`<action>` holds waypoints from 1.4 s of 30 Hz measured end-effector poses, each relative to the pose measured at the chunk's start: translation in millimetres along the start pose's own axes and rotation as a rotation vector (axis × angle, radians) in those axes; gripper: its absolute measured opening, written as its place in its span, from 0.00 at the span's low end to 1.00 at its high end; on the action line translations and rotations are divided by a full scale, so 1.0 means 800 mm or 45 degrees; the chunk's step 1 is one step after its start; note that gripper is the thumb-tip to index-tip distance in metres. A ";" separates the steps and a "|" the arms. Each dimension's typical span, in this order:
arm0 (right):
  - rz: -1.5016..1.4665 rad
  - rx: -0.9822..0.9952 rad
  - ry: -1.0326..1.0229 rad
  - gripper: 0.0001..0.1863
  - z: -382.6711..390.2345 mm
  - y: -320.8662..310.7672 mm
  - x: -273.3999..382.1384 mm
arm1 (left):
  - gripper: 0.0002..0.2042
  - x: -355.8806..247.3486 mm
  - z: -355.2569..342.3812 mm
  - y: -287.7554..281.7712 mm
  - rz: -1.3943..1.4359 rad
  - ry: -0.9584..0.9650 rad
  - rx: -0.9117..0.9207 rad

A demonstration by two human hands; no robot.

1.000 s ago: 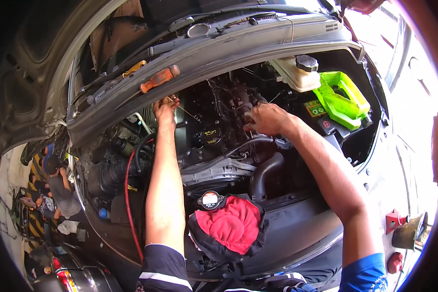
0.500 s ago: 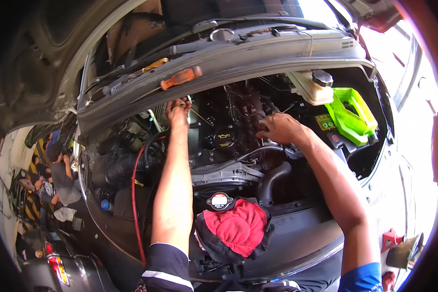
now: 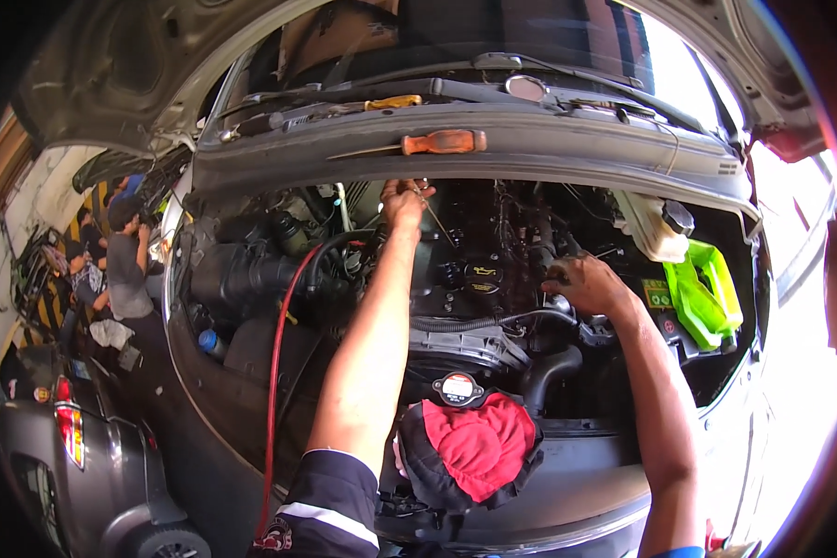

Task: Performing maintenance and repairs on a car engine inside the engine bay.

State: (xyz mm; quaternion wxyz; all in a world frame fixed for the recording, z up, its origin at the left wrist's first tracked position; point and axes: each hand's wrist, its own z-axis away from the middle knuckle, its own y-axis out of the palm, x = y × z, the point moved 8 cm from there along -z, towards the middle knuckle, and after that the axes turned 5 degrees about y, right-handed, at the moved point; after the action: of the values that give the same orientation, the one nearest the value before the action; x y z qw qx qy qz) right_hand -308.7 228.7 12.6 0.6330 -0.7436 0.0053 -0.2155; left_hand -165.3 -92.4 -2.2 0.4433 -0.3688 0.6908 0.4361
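My left hand point(image 3: 403, 201) is raised at the back of the engine bay, just below the cowl edge, its fingers closed by a thin metal rod point(image 3: 442, 228); what they grip is unclear. Lower and to the right, my right hand point(image 3: 581, 284) has curled fingers against the engine point(image 3: 470, 302) near a black hose point(image 3: 542, 232); anything inside them is hidden. An orange-handled screwdriver point(image 3: 444, 142) and a yellow-handled tool point(image 3: 392, 102) lie on the cowl point(image 3: 604, 149). A red-and-black cloth point(image 3: 465, 446) is at the front, with a radiator cap point(image 3: 458, 388) just behind it.
A bright green plastic container point(image 3: 697, 298) and white reservoir point(image 3: 651, 228) sit at right. A red hose point(image 3: 282, 353) runs down the left. The raised hood point(image 3: 112, 74) arches overhead. Several people point(image 3: 126, 265) and another grey vehicle point(image 3: 84, 446) are at the left.
The view has shifted, so the engine bay appears further right and lower, with more of the grey vehicle showing. Both hands stay at about the same spots on the engine.
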 end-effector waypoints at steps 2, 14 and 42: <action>-0.031 0.090 0.011 0.25 -0.003 0.006 0.000 | 0.10 0.000 0.000 0.002 0.027 -0.023 -0.013; -0.076 0.096 0.047 0.22 -0.006 0.006 0.003 | 0.11 -0.013 0.008 0.000 -0.193 -0.066 -0.072; -0.095 0.294 0.075 0.15 -0.284 0.175 0.064 | 0.08 0.010 0.012 0.014 0.090 -0.168 0.068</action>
State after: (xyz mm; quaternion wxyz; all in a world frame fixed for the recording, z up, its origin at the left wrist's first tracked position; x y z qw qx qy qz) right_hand -299.3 -26.4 -79.5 0.7056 -0.6587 -0.0285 -0.2597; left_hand -175.1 -80.9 -8.8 0.4816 -0.3027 0.6842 0.4564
